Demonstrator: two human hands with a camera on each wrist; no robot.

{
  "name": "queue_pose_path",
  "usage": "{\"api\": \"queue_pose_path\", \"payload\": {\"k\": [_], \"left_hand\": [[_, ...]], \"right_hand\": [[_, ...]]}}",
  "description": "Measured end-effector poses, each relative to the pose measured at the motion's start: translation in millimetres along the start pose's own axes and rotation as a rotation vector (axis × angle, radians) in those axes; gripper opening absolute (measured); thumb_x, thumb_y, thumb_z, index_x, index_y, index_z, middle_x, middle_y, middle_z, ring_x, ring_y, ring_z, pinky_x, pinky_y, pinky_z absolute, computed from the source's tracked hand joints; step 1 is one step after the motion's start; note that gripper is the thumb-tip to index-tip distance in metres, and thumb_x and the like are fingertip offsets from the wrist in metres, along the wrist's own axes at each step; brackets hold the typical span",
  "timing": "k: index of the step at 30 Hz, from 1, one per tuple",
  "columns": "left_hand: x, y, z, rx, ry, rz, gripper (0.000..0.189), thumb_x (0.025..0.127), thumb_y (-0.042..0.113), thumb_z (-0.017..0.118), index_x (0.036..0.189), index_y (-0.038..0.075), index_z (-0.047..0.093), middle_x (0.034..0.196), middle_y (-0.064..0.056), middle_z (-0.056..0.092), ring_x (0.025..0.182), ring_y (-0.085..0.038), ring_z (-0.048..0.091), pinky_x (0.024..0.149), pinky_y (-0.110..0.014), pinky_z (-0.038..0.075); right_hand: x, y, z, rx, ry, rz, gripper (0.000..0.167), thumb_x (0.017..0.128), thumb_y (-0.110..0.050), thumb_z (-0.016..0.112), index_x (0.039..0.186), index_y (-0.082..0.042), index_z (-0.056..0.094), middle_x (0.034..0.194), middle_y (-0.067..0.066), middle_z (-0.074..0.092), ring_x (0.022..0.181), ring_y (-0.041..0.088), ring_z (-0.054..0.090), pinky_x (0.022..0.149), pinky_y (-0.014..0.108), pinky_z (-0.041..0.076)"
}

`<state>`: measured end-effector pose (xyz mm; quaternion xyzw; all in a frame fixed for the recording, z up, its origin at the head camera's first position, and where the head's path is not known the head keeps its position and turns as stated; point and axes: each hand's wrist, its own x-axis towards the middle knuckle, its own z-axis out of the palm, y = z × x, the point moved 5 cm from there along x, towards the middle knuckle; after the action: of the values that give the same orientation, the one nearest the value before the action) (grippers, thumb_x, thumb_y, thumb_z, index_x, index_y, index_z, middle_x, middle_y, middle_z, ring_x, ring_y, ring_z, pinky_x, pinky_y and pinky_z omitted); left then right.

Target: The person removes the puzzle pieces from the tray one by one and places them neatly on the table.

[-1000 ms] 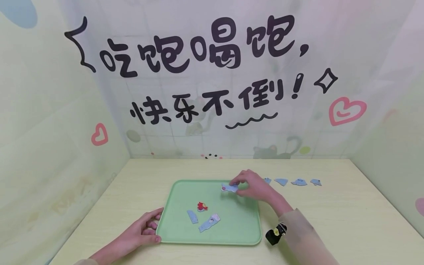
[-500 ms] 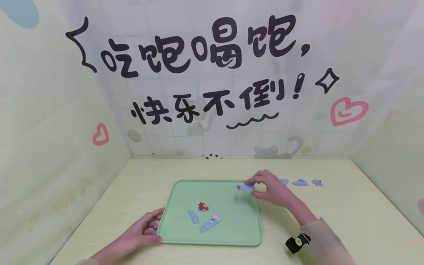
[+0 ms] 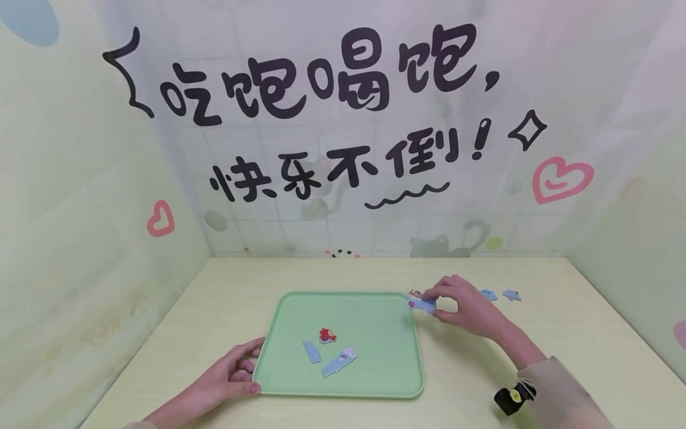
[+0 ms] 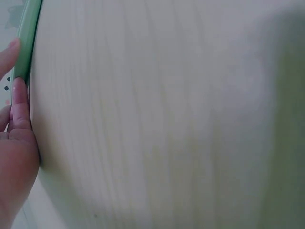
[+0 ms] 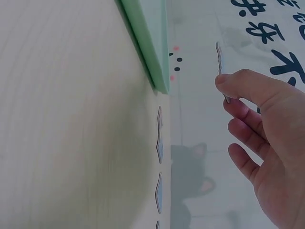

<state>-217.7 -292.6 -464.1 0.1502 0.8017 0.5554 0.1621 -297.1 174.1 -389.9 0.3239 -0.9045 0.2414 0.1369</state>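
Note:
My right hand point(image 3: 467, 305) pinches a light-blue jigsaw puzzle piece point(image 3: 421, 303) with a small pink-red mark. It holds the piece raised beside the back right corner of the green tray point(image 3: 375, 381); in the right wrist view the piece point(image 5: 220, 61) is seen edge-on between thumb and fingertips. My left hand point(image 3: 227, 375) grips the tray's left edge, thumb near the front corner and fingers bent along the side. On the tray lie a red-and-yellow piece point(image 3: 327, 335), a small blue piece point(image 3: 311, 351) and a longer blue piece point(image 3: 339, 362).
Along the back of the wooden table point(image 3: 471, 381) runs a row of blue pieces, including one piece point(image 3: 488, 294) and another piece point(image 3: 512, 295) at the right. The right hand partly covers the row. A printed curtain point(image 3: 343, 226) stands behind the table.
My right hand has carried the pinched puzzle piece rightward, from above the tray to past its back right corner. The left hand and the pieces on the tray stay in place.

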Motion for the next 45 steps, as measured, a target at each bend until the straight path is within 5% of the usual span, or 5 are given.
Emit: {"api": "queue_pose_path", "payload": {"k": [18, 34, 45], "left_hand": [[-0.7, 1.7, 0.5, 0.008, 0.004, 0.009, 0.092, 0.084, 0.012, 0.076, 0.155, -0.002, 0.019, 0.142, -0.024, 0.032, 0.100, -0.002, 0.049, 0.083, -0.017, 0.051], [0.1, 0.3, 0.9, 0.015, 0.003, 0.007, 0.093, 0.084, 0.012, 0.077, 0.155, -0.003, 0.019, 0.141, -0.025, 0.032, 0.099, -0.002, 0.049, 0.084, -0.016, 0.051], [-0.3, 1.1, 0.5, 0.014, 0.004, 0.004, 0.092, 0.084, 0.012, 0.076, 0.155, -0.003, 0.019, 0.140, -0.025, 0.031, 0.100, -0.001, 0.049, 0.084, -0.016, 0.051]], "right_hand": [[-20.7, 27, 8, -0.046, -0.162, 0.088, 0.027, 0.084, -0.011, 0.076, 0.110, -0.019, 0.073, 0.103, -0.006, 0.066, 0.096, 0.018, 0.056, 0.083, 0.034, 0.050], [-22.3, 42, 27, 0.234, -0.271, 0.153, 0.025, 0.086, -0.009, 0.073, 0.111, -0.012, 0.072, 0.102, 0.001, 0.066, 0.088, 0.008, 0.055, 0.077, 0.022, 0.049], [-22.5, 48, 29, 0.302, -0.287, 0.181, 0.027, 0.087, -0.016, 0.074, 0.114, -0.015, 0.072, 0.108, 0.002, 0.066, 0.093, 0.010, 0.056, 0.081, 0.023, 0.050]]}}
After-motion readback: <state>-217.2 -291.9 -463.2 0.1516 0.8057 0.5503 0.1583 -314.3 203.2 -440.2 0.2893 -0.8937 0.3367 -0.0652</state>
